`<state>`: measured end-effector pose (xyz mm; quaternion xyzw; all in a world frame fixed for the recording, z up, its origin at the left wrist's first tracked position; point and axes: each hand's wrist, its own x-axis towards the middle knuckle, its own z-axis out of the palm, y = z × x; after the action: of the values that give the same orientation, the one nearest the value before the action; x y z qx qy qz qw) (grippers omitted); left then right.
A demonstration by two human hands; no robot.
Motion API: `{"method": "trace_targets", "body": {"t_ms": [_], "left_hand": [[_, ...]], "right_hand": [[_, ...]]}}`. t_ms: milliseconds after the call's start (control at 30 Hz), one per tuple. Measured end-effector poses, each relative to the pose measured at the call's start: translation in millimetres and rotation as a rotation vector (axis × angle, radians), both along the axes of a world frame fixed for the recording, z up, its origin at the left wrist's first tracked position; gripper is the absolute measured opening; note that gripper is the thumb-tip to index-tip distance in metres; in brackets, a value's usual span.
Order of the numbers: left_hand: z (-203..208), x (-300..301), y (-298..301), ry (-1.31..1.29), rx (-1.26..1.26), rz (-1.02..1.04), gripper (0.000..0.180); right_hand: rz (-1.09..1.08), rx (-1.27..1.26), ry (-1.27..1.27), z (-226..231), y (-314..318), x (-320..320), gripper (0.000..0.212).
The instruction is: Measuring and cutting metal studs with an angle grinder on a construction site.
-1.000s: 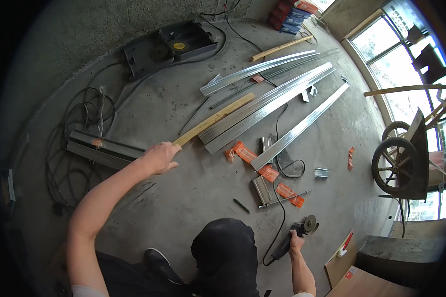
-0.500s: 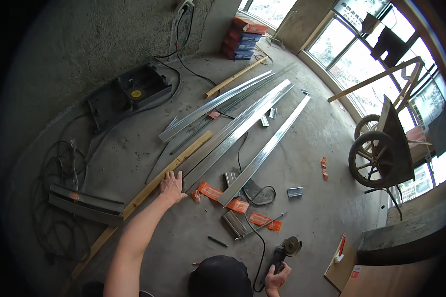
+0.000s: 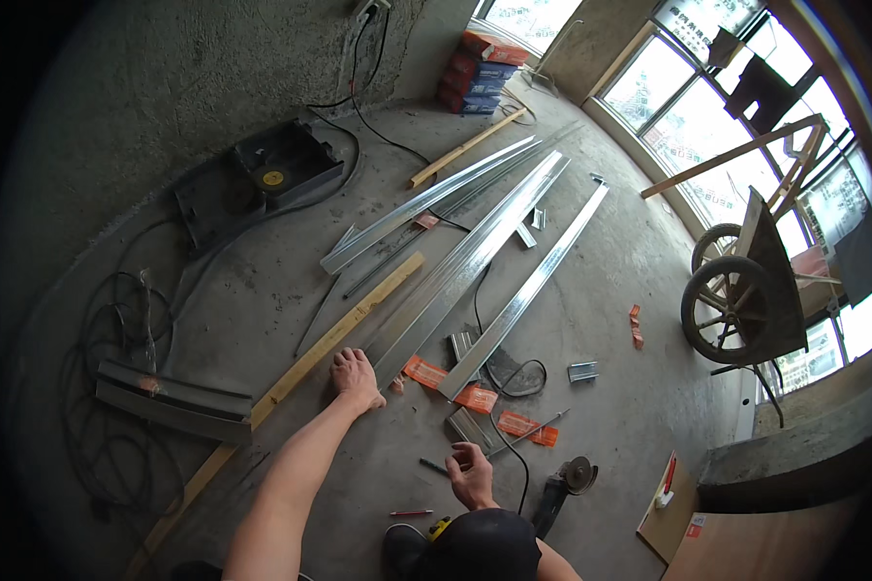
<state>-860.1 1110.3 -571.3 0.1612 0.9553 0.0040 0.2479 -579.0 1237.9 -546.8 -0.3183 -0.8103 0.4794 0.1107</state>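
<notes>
My left hand (image 3: 357, 376) is closed around the near end of a long, shiny metal channel (image 3: 475, 261) on the concrete floor; part of its grip is hidden. My right hand (image 3: 471, 474) is above the floor with loosely bent fingers and nothing visible in it. Close to its fingertips lies a dark green pen-like stick (image 3: 433, 467). An angle grinder (image 3: 556, 492) with a cutting disc rests on the floor to the right, past my dark-clothed knee (image 3: 494, 548). A red pencil (image 3: 412, 512) and a yellow-black tool (image 3: 440, 528), partly hidden, lie near my shoe.
More metal channels (image 3: 528, 290) and a wooden batten (image 3: 344, 329) lie alongside. Orange wrappers (image 3: 525, 429), short channel offcuts (image 3: 582, 372) and a black cable (image 3: 524, 465) are scattered around. An open black tool case (image 3: 291, 169) sits by the wall; a wheeled cart (image 3: 746, 290) stands right.
My right hand has let go of the angle grinder and moved left, towards the green stick. The grinder now lies on the floor. My left hand remains at the channel's end.
</notes>
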Motion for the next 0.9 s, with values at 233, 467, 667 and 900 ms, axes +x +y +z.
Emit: {"method": "trace_targets", "body": {"t_ms": [233,467,667,900], "left_hand": [[8.5,30.2,-55.7,-0.172,0.174,0.072,0.109],[76.1,124.7,-203.7,-0.564,0.302,-0.030,0.100],[81.6,232.6,-351.0,-0.765,0.281,-0.006,0.098],[102.5,300.4,-384.8,-0.851,0.776,0.526,0.089]], "right_hand": [[0.018,-0.208,-0.059,5.9,29.8,-111.6,0.040],[-0.025,-1.028,0.029,-7.1,-28.4,-132.6,0.055],[-0.048,-1.037,0.040,8.7,-77.1,-134.8,0.066],[-0.205,-1.003,0.000,-27.1,-97.0,-116.5,0.064]]}}
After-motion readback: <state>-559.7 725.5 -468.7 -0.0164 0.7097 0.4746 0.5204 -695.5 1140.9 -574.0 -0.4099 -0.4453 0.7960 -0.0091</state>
